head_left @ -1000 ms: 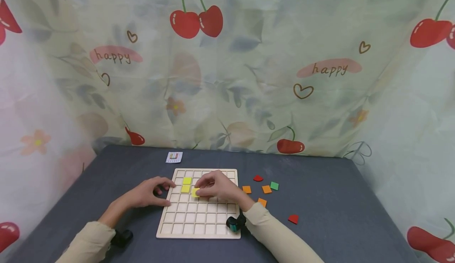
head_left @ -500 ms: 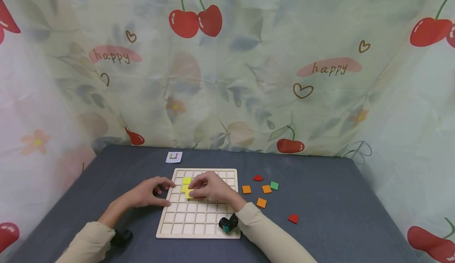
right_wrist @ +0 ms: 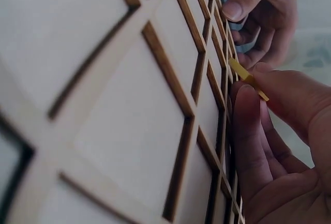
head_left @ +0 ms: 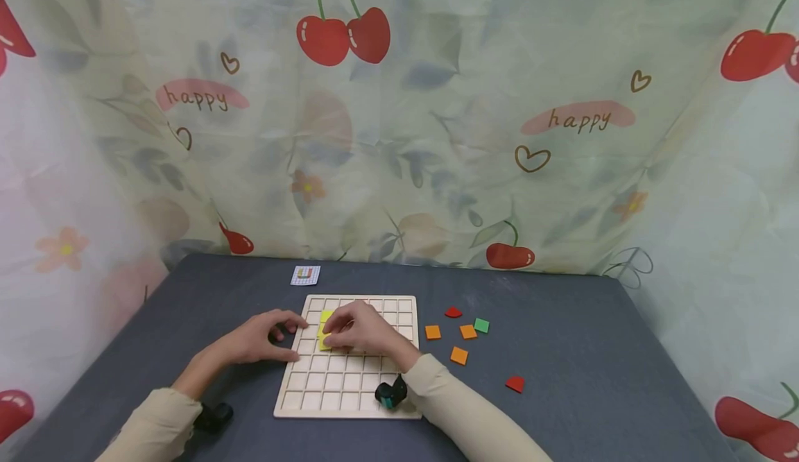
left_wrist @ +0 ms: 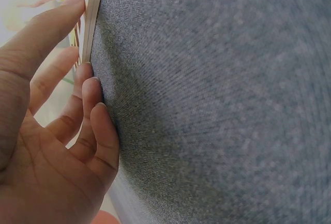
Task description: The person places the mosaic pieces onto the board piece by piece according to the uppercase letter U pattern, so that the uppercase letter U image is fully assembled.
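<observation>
The wooden grid board (head_left: pixel 349 383) lies on the dark table. Along its left edge rests my left hand (head_left: pixel 259 339), thumb and fingers spread apart with the tips at the rim. In the left wrist view the thumb (left_wrist: pixel 62 14) lies at the board's side. My right hand (head_left: pixel 365 330) is over the upper left cells, pinching a yellow square tile (right_wrist: pixel 249 79) between thumb and fingers. The tile stands tilted at the grid in the right wrist view. More yellow (head_left: pixel 327 316) shows in the cells just above, partly hidden by the right hand.
Right of the board lie several loose pieces: orange squares (head_left: pixel 459 356), a green square (head_left: pixel 481 325) and red pieces (head_left: pixel 515 384). A small printed card (head_left: pixel 305 275) sits behind the board. A patterned curtain (head_left: pixel 399 136) hangs behind the table (head_left: pixel 574 365).
My right hand has moved left across the board with the yellow tile, to just below the other yellow tiles. The left hand has stayed at the board's edge.
</observation>
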`<state>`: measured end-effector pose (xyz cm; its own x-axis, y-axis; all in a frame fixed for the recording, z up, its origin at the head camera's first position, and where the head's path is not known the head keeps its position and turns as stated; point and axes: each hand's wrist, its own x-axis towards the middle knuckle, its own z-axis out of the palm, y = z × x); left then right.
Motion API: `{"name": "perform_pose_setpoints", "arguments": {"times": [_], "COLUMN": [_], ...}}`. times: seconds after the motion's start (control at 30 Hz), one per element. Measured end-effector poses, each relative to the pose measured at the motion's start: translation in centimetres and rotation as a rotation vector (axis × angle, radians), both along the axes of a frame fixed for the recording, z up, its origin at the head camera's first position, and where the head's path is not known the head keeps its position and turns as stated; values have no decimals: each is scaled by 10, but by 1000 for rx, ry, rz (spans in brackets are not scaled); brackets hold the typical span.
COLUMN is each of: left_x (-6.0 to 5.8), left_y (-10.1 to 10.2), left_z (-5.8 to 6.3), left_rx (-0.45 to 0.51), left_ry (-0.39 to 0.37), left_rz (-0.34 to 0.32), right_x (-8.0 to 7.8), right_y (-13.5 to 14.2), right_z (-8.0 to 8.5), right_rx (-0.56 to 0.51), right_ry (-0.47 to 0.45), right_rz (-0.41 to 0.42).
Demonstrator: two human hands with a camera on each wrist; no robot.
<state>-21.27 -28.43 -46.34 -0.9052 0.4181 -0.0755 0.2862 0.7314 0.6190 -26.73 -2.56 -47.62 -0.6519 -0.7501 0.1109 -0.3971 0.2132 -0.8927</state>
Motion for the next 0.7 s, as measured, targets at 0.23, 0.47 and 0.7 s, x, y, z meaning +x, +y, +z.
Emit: {"name": "perform_pose_setpoints", "arguments": {"times": [0.23,0.47,0.7], "left_x": [0,-1,0], "left_y": [0,0,1], "left_z": [0,1,1], "left_rx": [0,0,3], "left_ry": [-2,3,0], "left_rz": [4,0,0], "right_x": [4,6,7], "right_y": [-7,-11,-12], "right_z": [1,2,3], "right_rx": [41,92,122], "right_ry": [19,54,106], "right_rz": [-22,-53,-60]}}
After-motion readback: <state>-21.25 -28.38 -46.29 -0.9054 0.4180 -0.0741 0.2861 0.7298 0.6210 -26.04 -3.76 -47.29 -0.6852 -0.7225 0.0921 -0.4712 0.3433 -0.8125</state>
